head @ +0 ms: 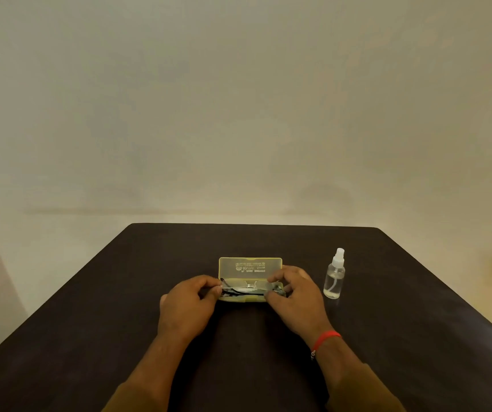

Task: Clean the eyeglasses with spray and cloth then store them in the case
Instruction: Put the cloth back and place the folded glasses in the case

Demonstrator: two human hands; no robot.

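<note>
Reaching forward from olive-brown fabric sleeves (137,396), both hands meet at the case. A thin red thread bracelet (326,337) circles the right wrist. The left hand (189,304) pinches one end of the thin, dark-framed eyeglasses (239,290) between thumb and fingertips. The right hand (295,295) curls its fingers round the other end. A small dark lump under those fingers may be the cloth or just the frame's hinge; the view is too coarse to say. The eyeglasses lie folded, low in the tray of the translucent yellow hard-plastic case (250,267), whose flat rectangular lid stands open behind them.

The risk, as I judge it, lies in the fit. If a temple arm sits proud of the rim, closing the rigid lid could bend the slender frame or press on a lens. Smooth lenses also smear easily, so a fingertip sliding inward would undo any cleaning. A careless sweep of the right hand could topple what stands beside it: a small clear plastic spray bottle (334,278) with a white pump top, tall, narrow and light, with liquid inside.

Everything rests on a dark, matte, faintly grained table (120,322) with cut-off far corners. Beyond it rises a plain, pale wall (239,99).
</note>
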